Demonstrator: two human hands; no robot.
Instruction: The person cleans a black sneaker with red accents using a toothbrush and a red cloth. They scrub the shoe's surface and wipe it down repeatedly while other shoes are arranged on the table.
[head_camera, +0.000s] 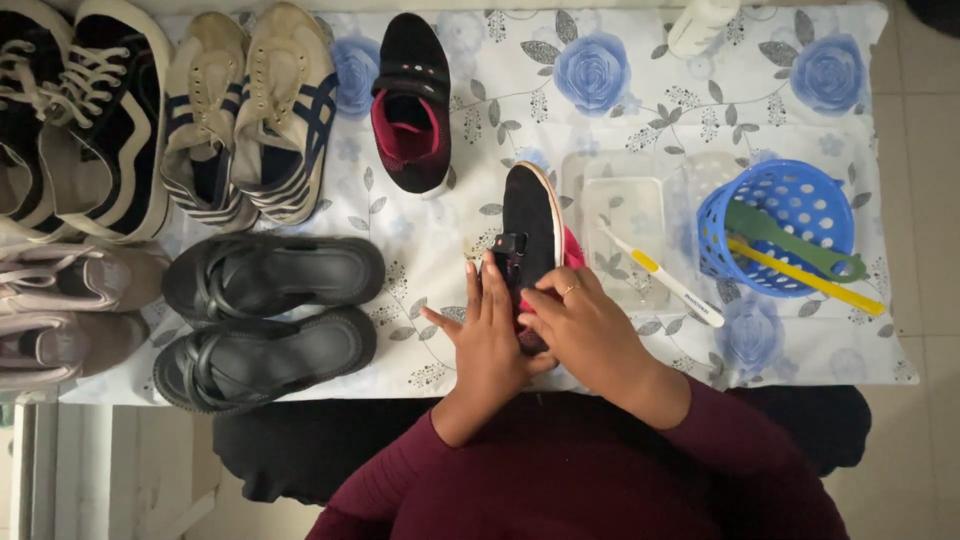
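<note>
Black fabric shoe (530, 215) with pink lining, clasped by left hand (488, 335) and right hand (585, 325).

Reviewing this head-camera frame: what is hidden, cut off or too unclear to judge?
- Heel end of the black shoe: covered by the left hand and right hand, so the grip is unclear.
- White bottle: cut off by the top edge.
- Black-and-white sneakers and pale shoes: cut by the left edge.
- Clear tray: its contents cannot be judged.
- Blue basket: the lower ends of its green and yellow tools are hidden.
</note>
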